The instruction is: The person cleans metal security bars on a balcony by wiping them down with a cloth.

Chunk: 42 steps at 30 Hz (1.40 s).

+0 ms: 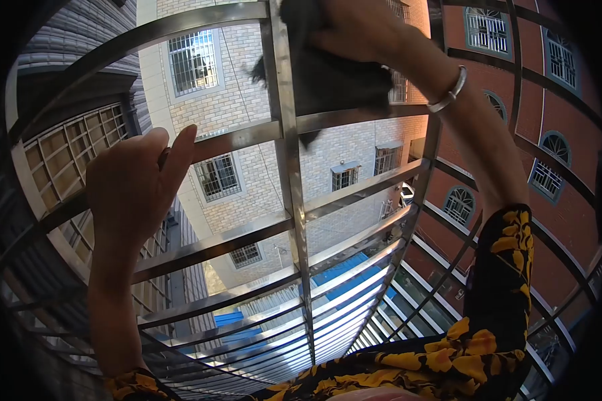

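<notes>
My left hand [128,180] is wrapped round a horizontal bar of the metal window grille [289,160], its thumb lying along the bar. Higher up, at the top middle, my right hand [354,30] grips a dark cloth [341,83] against the upright bar. The cloth hangs down over the crossbar, and one end pokes out left of the upright. Part of my right hand is cut off by the top edge, and its fingertips are hidden by the cloth. A silver bangle [449,90] circles my right wrist.
Beyond the bars stands a pale brick building [247,87] with barred windows. A red-brown building [542,87] rises to the right, and a grey ribbed wall [80,33] to the left. Blue roofing [348,271] lies far below. The grille's crossbars surround both arms.
</notes>
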Motion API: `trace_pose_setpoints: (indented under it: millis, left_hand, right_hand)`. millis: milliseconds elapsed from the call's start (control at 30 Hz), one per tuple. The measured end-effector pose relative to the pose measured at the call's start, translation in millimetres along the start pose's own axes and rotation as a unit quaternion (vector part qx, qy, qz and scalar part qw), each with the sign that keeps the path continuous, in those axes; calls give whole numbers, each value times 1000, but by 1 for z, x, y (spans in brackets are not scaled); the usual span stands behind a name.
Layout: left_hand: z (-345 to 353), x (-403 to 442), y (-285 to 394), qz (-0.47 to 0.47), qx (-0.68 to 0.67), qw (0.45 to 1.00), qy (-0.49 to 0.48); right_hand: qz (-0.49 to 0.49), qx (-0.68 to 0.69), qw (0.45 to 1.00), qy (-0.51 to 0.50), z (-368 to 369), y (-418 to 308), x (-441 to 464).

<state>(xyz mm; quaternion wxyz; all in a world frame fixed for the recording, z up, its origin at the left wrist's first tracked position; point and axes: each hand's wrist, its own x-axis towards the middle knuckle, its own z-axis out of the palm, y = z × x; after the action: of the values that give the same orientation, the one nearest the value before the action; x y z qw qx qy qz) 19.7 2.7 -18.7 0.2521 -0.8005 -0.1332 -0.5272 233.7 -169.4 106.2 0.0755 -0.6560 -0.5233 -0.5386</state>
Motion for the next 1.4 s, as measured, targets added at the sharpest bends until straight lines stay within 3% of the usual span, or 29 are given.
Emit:
trace_pose_setpoints:
  millis: [200,267,333,367,500,600,667,767,867,933,1000,1167,1200,1267,1400]
  left_hand:
    - [-2,-1,1,1,19,1000,9]
    - [-1,-1,1,-5,20,1000,15]
    - [-1,-2,3,-14,20,1000,12]
    - [-2,-2,3,-18,16,1000,9]
    - [-7,-2,2,-27,6,999,-26]
    - [-13,0,4,-58,12,994,-88]
    - [-11,-2,3,-36,12,998,-50]
    - [-8,-3,0,-9,-3,1000,-15]
    - [-8,-2,0,8,5,1000,-17]
    - [-12,-3,-1,17,11,1000,-15]
    - [-11,-2,0,6,19,1000,-24]
    - [-7,-1,5,-26,23,999,-16]
    - [-7,0,6,-33,36,998,-27]
    - [-11,0,5,-30,32,998,-36]
    - [-13,-3,3,-12,24,999,-24]
  right_hand:
    - [-7,120,991,61,4,-12,-2]
    - [-7,132,991,32,-2,-10,-8]
    - [-96,185,976,59,-7,-4,-24]
    - [-114,203,972,20,-13,2,-27]
    - [-149,228,962,33,3,17,-22]
    - [-162,122,970,134,23,14,-20]
    - [-92,44,981,167,33,9,-18]
    - [-126,19,965,228,45,17,-10]
    - [-132,21,969,208,46,37,-18]
    - [-75,-9,982,175,58,84,-44]
    - [-52,-42,971,230,75,129,-74]
    - [-81,37,974,210,61,98,-58]
    - [-78,24,967,242,58,65,-37]
    - [-59,28,975,211,40,5,-5]
    - [-120,12,963,243,45,33,-13]
